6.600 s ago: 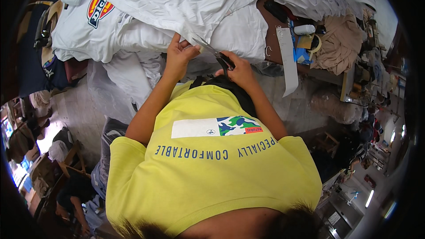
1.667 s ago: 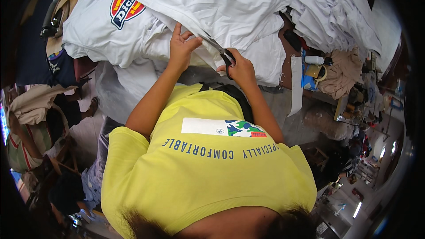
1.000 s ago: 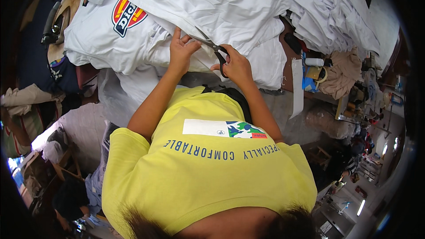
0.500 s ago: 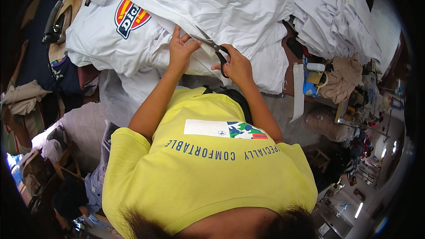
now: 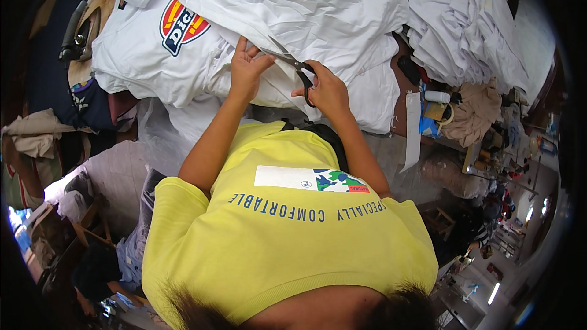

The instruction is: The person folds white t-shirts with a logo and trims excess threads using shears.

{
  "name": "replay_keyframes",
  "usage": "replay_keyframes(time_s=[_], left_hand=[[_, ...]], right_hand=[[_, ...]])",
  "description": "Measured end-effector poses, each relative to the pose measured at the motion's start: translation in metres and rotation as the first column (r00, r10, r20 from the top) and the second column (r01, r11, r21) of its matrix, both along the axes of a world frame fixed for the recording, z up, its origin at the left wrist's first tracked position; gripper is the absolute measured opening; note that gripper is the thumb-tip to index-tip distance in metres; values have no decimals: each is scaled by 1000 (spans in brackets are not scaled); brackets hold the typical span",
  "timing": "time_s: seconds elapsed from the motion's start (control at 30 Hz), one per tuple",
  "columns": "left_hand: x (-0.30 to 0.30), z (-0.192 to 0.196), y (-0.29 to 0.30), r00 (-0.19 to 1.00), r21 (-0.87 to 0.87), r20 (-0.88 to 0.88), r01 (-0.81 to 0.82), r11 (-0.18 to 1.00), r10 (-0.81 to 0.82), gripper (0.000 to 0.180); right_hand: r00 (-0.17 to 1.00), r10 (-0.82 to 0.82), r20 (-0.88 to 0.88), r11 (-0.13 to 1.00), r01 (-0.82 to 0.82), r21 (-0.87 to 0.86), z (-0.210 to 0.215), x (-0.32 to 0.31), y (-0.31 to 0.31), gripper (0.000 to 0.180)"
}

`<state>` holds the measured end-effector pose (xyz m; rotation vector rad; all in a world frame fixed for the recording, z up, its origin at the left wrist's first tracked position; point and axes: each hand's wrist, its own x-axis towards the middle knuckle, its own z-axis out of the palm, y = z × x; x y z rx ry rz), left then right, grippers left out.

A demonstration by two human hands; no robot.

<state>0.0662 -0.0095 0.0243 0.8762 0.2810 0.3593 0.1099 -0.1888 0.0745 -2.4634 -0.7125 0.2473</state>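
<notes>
Head view: your left hand [image 5: 247, 70] pinches the edge of the white shirt [image 5: 306, 6] w/ fingers pressed on the cloth, top of the pile. Your right hand [image 5: 327, 88] is closed round the black handles of the scissors [image 5: 293, 64], blades on the shirt just beside the left fingertips. A shirt with a red-and-yellow badge [image 5: 180, 24] lies to the left; a white ruler [image 5: 413, 128] hangs off the table edge on the right.

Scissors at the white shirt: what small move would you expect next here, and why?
Probably a short closing snip. The right hand has its fingers through the black handles of the scissors, whose blades point up-left at the white shirt. The left hand pinches the cloth right beside the blade tips, holding it ready.
</notes>
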Motion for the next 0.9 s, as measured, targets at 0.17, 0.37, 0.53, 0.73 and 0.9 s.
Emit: replay_keyframes(time_s=[0.17, 0.37, 0.53, 0.73, 0.9], left_hand=[[0, 6, 0, 1000, 23, -15, 17, 1000, -16, 71], [5, 7, 9, 997, -13, -37, -71, 997, 70, 73], [3, 3, 10, 999, 16, 8, -41, 999, 41, 74], [4, 5, 9, 998, 10, 0, -63, 998, 63, 74], [9, 8, 18, 995, -21, -10, -103, 994, 103, 80]], right_hand=[[990, -11, -142, 1000, 12, 5, 0, 6, 2, 61], [971, -21, -240, 999, 30, 35, -11, 7, -7, 62], [996, 37, 76, 994, -45, 99, -7, 10, 10, 69], [994, 22, -111, 999, -20, 27, -4, 16, 12, 53], [993, 3, -119, 996, 8, 88, -23, 15, 0, 51]])
